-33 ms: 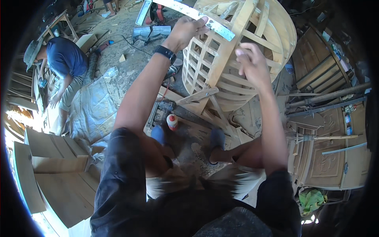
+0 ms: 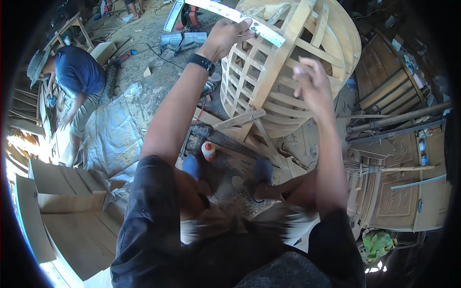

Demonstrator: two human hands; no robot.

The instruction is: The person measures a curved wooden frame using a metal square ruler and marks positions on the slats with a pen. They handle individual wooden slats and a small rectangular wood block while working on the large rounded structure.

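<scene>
My left hand [image 2: 224, 39] grips a long, whitish, speckled flat strip [image 2: 266, 34] between thumb and fingers. The strip slants from the upper edge of the view down to the right, its near end over a wooden frame [image 2: 271, 72]. This frame is rounded and barrel-like, with curved ribs and crossing slats. Over its right side, my right hand [image 2: 314, 89] hovers with fingers loosely bent and apart, slightly blurred; I see nothing in it. Between my feet stands a white glue bottle [image 2: 208, 152] with a red cap.
At the left a person [image 2: 79, 72] in a hat bends over work. Cut boards [image 2: 72, 240] stack at the lower left. Behind the strip lies a power tool [image 2: 182, 39]. Carved panels [image 2: 391, 201] and a broom [image 2: 403, 169] are at the right.
My right hand has shifted slightly right and down, and its fingers have loosened a little. The left hand keeps the strip in nearly the same place.
</scene>
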